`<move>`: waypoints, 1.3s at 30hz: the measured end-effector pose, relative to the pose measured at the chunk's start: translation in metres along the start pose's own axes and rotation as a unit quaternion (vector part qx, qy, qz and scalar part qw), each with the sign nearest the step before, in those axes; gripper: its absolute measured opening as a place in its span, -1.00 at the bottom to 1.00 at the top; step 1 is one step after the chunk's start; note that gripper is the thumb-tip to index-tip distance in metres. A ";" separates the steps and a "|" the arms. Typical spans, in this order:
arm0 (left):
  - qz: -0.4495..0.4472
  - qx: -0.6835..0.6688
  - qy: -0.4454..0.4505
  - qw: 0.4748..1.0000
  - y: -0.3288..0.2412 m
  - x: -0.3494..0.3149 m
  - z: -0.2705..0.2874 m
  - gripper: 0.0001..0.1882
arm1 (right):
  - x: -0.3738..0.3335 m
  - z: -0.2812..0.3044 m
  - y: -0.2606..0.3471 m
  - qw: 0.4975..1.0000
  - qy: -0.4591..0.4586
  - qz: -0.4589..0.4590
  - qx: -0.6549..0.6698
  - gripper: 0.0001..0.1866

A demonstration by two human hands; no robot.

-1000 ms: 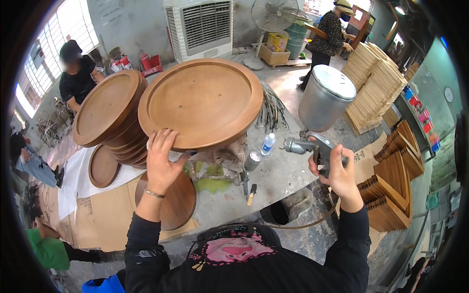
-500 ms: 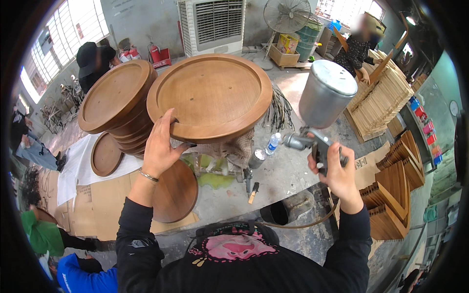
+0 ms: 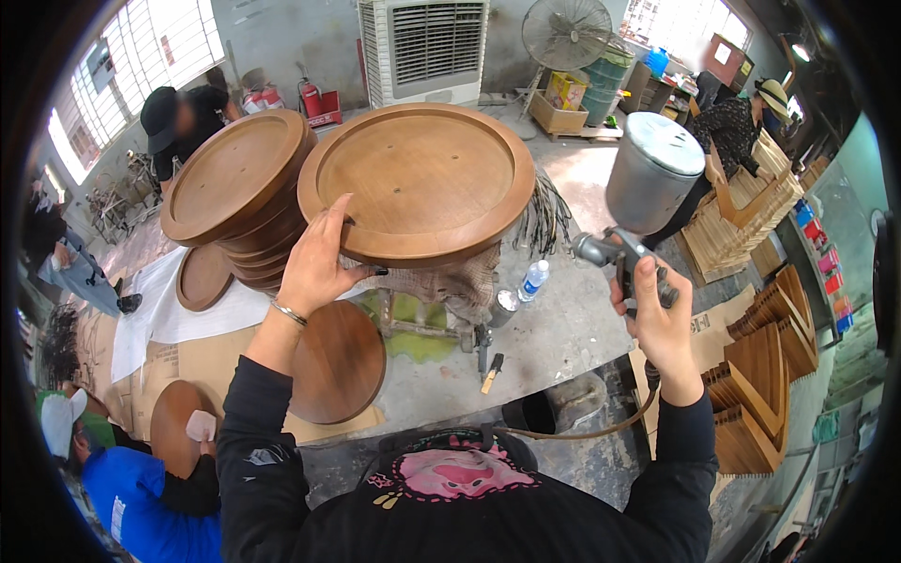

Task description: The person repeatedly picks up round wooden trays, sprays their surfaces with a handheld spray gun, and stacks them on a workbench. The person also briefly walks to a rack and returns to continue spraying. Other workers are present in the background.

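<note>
My left hand [image 3: 321, 262] grips the near-left rim of a round wooden tray [image 3: 422, 178]. Its fingers lie over the raised edge and the thumb is stretched out below it. The tray rests flat on a stand wrapped in sackcloth [image 3: 462, 286]. My right hand [image 3: 661, 317] is closed round a spray gun [image 3: 621, 255], held up to the right of the tray and apart from it. A silver paint cup [image 3: 653, 178] sits on top of the gun. A brown hose [image 3: 601, 430] hangs from its handle.
Left of the tray stands a stack of similar trays [image 3: 239, 174]. A plain wooden disc [image 3: 340, 364] lies nearer me. A water bottle [image 3: 534, 279], a small can [image 3: 505, 305] and a brush [image 3: 492, 373] are on the table [image 3: 572, 347]. Co-workers [image 3: 141, 488] are around; curved wooden parts [image 3: 751, 385] are at right.
The spray gun has risen slightly and moved a little right. My left hand stays on the tray's rim. At lower left, a co-worker in blue now shows with a wooden disc and a cloth.
</note>
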State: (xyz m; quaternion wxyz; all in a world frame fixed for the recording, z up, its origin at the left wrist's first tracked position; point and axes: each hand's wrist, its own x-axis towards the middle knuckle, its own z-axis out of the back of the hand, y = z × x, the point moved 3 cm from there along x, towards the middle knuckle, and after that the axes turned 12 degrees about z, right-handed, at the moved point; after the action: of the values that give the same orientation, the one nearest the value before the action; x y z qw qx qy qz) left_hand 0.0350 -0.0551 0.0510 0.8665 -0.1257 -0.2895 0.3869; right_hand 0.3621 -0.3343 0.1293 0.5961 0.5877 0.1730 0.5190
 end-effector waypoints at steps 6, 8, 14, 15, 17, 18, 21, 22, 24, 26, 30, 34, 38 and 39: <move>0.044 0.030 -0.132 0.990 -0.047 -0.013 -0.037 0.17 | -0.021 -0.025 0.011 0.991 0.124 0.033 0.036 -0.19; 0.024 -0.019 -0.110 0.993 -0.058 -0.013 -0.044 0.14 | -0.024 -0.026 0.016 0.987 0.144 0.034 0.071 -0.16; 0.001 0.002 -0.001 1.000 -0.009 0.001 0.001 0.14 | -0.009 -0.007 0.008 1.000 0.018 0.014 0.011 -0.39; 0.019 0.004 -0.006 1.000 0.002 0.002 0.008 0.10 | -0.005 -0.006 0.006 0.999 0.005 0.032 0.002 -0.44; -0.008 0.014 0.000 1.000 0.009 0.001 0.010 0.07 | -0.004 -0.005 0.003 0.999 -0.008 0.032 -0.014 -0.50; -0.019 0.021 0.002 1.000 0.007 0.000 0.007 0.06 | -0.005 -0.006 0.003 0.999 -0.002 0.023 -0.022 -0.52; 0.003 -0.007 -0.067 0.998 -0.014 -0.009 -0.016 0.06 | -0.014 -0.014 0.008 0.999 0.037 0.029 -0.015 -0.47; 0.008 -0.004 -0.095 0.995 -0.025 -0.012 -0.025 0.06 | -0.018 -0.018 0.011 0.998 0.055 0.035 -0.008 -0.44; -0.028 -0.026 -0.103 0.994 -0.044 -0.014 -0.039 0.08 | -0.025 -0.023 0.017 0.996 0.074 0.031 0.028 -0.38; -0.049 -0.091 -0.041 0.994 -0.048 -0.010 -0.042 0.07 | -0.029 -0.025 0.021 0.994 0.088 0.036 0.061 -0.37; -0.037 -0.017 0.027 0.999 -0.014 0.005 -0.007 0.12 | -0.023 -0.016 0.020 0.996 0.062 0.059 0.007 -0.36; 0.031 -0.024 0.019 0.999 0.011 0.002 0.002 0.14 | -0.012 -0.008 0.009 0.999 -0.013 0.031 -0.037 -0.51; -0.034 0.015 -0.132 0.991 -0.018 -0.012 -0.028 0.06 | -0.013 -0.016 0.006 1.000 0.020 -0.001 0.023 -0.52; -0.019 -0.024 -0.137 0.990 -0.027 -0.013 -0.038 0.07 | -0.015 -0.019 0.008 0.999 0.044 0.015 0.001 -0.42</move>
State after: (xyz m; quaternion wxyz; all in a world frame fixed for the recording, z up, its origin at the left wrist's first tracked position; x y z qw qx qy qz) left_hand 0.0673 -0.0824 0.0272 0.8225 -0.0861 -0.4172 0.3769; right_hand 0.3369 -0.3385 0.1256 0.5793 0.5678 0.1909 0.5527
